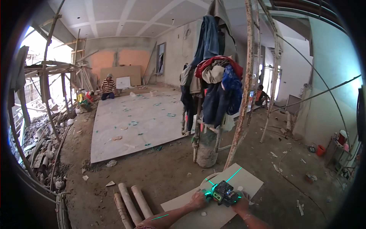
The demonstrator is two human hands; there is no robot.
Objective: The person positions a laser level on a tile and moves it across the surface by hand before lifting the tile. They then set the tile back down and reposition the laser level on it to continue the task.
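A black laser level (225, 193) with green glowing windows stands on a pale flat board (244, 178) low in the view. Its bright green lines run across the board, and a short one falls on my left forearm. My left hand (198, 200) is closed at the level's left side, fingers curled against it. On the opposite side my right hand (241, 205) grips the level's edge. The undersides of both hands' fingers are partly hidden.
Bamboo poles (129, 204) lie left of the board. Beyond stretches a tiled floor section (126, 126) with green spacers. Clothes (219, 84) hang over a post, beside an upright rusty pole (244, 87). One person (108, 87) kneels at the far left; another (261, 96) sits farther right.
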